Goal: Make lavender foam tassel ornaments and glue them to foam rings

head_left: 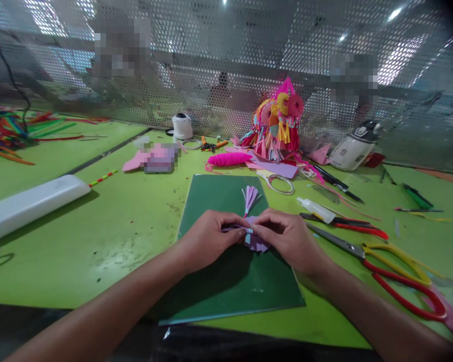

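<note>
Over a dark green board (222,286), my left hand (215,234) and my right hand (283,234) meet fingertip to fingertip at a purple paper piece (257,244). Both hands are closed in a pinch on it, and the fingers cover part of it. A light blue bit shows on the paper between the fingertips. Just above the hands, a lilac paper tassel (250,197) fans out, its narrow pink end pointing down to the purple piece.
Large scissors (362,251), a white glue tube (315,210) and red-handled scissors (357,225) lie right of the board. Behind it are pink yarn (229,159), colourful tasselled crafts (279,120) and a white bottle (355,146). A long white object (38,201) lies at left.
</note>
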`<action>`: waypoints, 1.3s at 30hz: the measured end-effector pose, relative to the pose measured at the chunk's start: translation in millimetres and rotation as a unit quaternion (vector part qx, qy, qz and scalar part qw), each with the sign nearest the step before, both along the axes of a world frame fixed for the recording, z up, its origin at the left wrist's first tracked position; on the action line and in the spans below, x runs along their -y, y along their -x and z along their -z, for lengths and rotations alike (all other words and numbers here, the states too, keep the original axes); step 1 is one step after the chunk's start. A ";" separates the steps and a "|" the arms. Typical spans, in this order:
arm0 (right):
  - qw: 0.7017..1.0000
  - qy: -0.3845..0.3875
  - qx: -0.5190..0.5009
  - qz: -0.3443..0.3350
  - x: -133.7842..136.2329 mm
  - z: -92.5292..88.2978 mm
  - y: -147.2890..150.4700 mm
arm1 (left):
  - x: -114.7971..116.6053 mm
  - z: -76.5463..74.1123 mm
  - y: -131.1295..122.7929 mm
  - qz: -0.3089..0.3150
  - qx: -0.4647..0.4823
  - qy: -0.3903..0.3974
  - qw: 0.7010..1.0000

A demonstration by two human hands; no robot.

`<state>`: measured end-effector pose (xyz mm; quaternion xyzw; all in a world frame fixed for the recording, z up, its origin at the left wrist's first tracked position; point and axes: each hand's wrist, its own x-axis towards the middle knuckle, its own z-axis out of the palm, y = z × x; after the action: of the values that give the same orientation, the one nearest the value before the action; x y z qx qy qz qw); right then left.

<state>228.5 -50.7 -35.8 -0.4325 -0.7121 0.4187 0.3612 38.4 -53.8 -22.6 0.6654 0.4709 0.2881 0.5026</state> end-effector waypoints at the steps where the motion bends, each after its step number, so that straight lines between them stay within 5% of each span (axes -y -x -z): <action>1: 1.000 0.016 -0.008 -0.001 -0.1 -0.3 0.1 | -0.1 0.0 -0.3 0.000 -0.004 0.000 1.000; 15: 0.999 0.035 0.010 0.038 1.7 -0.7 5.3 | -1.4 0.2 -3.7 -0.045 0.057 0.068 0.995; 26: 0.998 -0.012 0.049 0.026 2.4 -2.9 6.1 | -2.1 -0.4 -3.6 -0.027 0.021 0.036 0.999; 33: 0.993 0.110 -0.028 -0.017 -4.6 -7.9 -6.4 | -2.3 1.2 -3.4 -0.012 0.056 0.042 0.997; 39: 0.998 0.023 0.056 -0.034 -3.5 -10.1 -9.1 | -3.1 0.1 -2.3 -0.002 0.031 0.028 0.999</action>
<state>237.5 -47.1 -25.6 -0.4388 -0.7357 0.4223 0.2965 40.6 -50.7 -22.8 0.6408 0.4644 0.2961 0.5348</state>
